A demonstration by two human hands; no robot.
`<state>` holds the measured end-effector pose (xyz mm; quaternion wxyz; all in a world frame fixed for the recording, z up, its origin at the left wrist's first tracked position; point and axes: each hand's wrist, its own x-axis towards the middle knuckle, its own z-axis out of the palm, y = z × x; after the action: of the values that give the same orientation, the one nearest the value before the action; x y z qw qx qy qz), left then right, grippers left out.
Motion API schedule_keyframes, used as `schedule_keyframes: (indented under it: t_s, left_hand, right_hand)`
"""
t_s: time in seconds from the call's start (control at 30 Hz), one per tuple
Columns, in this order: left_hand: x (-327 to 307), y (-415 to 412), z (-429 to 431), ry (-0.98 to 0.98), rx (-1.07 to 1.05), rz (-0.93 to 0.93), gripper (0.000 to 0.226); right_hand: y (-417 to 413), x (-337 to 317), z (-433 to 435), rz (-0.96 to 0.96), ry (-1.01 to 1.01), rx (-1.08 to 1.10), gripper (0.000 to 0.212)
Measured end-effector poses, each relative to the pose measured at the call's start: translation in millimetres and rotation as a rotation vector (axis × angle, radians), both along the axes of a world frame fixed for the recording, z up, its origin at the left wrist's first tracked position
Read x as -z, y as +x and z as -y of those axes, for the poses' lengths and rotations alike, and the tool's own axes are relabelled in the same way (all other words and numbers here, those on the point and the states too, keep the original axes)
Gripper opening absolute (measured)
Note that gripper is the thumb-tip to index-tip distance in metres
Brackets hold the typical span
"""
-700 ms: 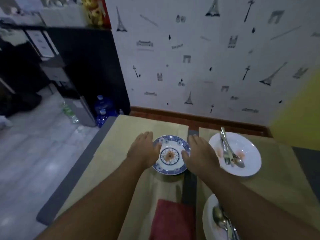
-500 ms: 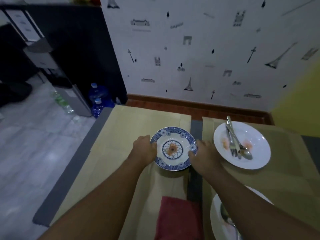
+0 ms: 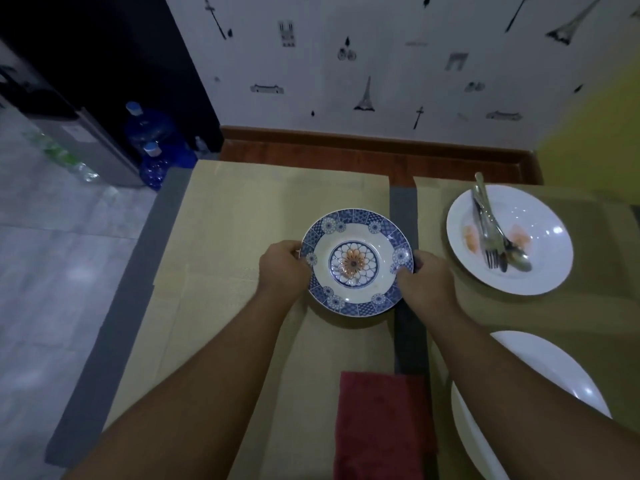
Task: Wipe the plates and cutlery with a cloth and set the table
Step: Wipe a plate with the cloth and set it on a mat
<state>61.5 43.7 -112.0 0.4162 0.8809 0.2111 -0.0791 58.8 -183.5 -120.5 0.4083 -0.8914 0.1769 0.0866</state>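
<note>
A blue-patterned plate (image 3: pixel 356 233) with an orange flower in its centre sits in the middle of the table. My left hand (image 3: pixel 282 266) grips its left rim and my right hand (image 3: pixel 424 277) grips its right rim, thumb on top. A folded red cloth (image 3: pixel 381 424) lies on the mat near me. At the right, a white plate (image 3: pixel 540 271) with orange smears carries a fork, spoon and knife (image 3: pixel 493 233). Another white plate (image 3: pixel 543 365) lies near right, partly hidden by my right forearm.
Tan placemats (image 3: pixel 242 216) cover a grey table (image 3: pixel 145 237), which stands against a wallpapered wall. Blue water bottles (image 3: pixel 152 140) and a grey appliance (image 3: pixel 90 143) stand on the floor at the left. The table's left edge drops to a tiled floor.
My hands went from resting open beside the blue plate to closing on its rims. The view has tilted down and come closer to the plate.
</note>
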Motion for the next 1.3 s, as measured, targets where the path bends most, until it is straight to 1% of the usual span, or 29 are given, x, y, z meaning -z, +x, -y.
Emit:
schedule_keyframes:
  t_s: [0.17, 0.37, 0.47, 0.57, 0.63, 0.77, 0.87, 0.97, 1.1, 1.2, 1.3]
  left_hand:
    - [-4, 0, 1, -0.057, -0.059, 0.004, 0.021]
    - [-6, -4, 4, -0.117, -0.098, -0.008, 0.023]
    - [-5, -8, 3, -0.177, -0.114, -0.005, 0.023]
    - [-10, -14, -1, -0.260, -0.135, 0.008, 0.019]
    - [-17, -21, -3, -0.352, -0.150, 0.009, 0.020]
    - [-34, -46, -4, -0.504, -0.218, -0.055, 0.025]
    - [-40, -77, -5, -0.601, -0.272, -0.095, 0.025]
    - [-41, -112, -4, -0.634, -0.323, -0.097, 0.023]
    - [-43, -155, 1, -0.633, -0.334, -0.104, 0.021]
    - [-41, -182, 6, -0.648, -0.380, -0.124, 0.020]
    - [-36, -204, 10, -0.716, -0.409, -0.154, 0.021]
  right_hand:
    - [0, -6, -10, -0.043, 0.110, 0.137, 0.014]
    - [-1, -7, -12, -0.058, 0.161, 0.209, 0.016]
    - [-2, -13, -10, -0.047, 0.168, 0.214, 0.018]
    - [-6, -28, -7, -0.006, 0.158, 0.186, 0.020]
    - [-11, -38, -6, 0.014, 0.174, 0.162, 0.019]
    - [-25, -49, -3, 0.007, 0.180, 0.080, 0.016]
    - [-42, -52, -3, 0.004, 0.187, -0.006, 0.020]
    - [-66, -52, -3, 0.003, 0.206, -0.058, 0.023]
    - [-98, -51, 1, -0.016, 0.234, -0.116, 0.013]
    - [-119, -55, 7, -0.009, 0.237, -0.183, 0.011]
    - [-134, -57, 11, 0.026, 0.241, -0.270, 0.010]
